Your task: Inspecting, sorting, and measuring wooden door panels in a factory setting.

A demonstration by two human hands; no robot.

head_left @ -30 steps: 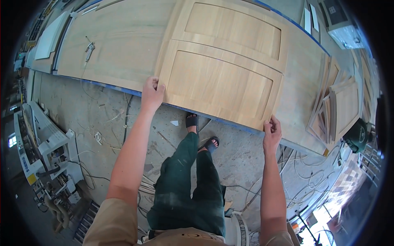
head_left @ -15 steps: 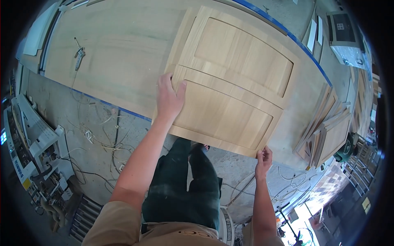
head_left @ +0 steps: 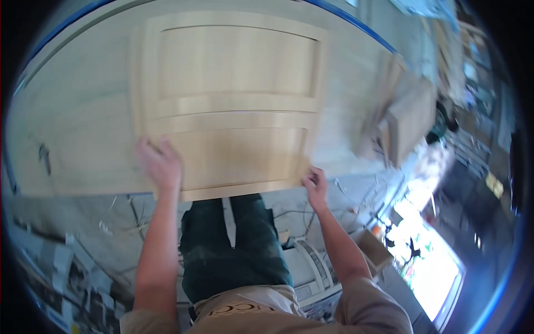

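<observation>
Left hand [head_left: 160, 162]: fingers spread and laid flat on the face of the wooden cabinet door [head_left: 231, 106], near its lower left corner. The picture is blurred here, so whether the thumb hooks the near edge cannot be told. No closed grip; the palm presses on the panel.

Right hand [head_left: 315, 185]: at the lower right corner of the same door, fingers curled about the corner edge, a closed grip on the wood. Fine finger placement is blurred.

The door is pale, unfinished wood with two recessed panels, one above the other, parted by a cross rail. It lies flat on the bench [head_left: 72, 128], whose top is likewise pale wood with a blue strip along its far rim. The door's near edge hangs slightly past the bench's near edge, above the person's legs.

Both forearms come up from the lower edge, bare, roughly straight, the left nearly upright in the view, the right slanting in from the lower right. Dark green trousers [head_left: 233, 250] show between them.

To the right on the bench, a stack of smaller wooden panels [head_left: 406, 119], well apart from the door. A small dark tool [head_left: 43, 156] lies on the bench at far left; kind not discernible. The floor [head_left: 83, 234] below is littered with shavings and cords.
</observation>
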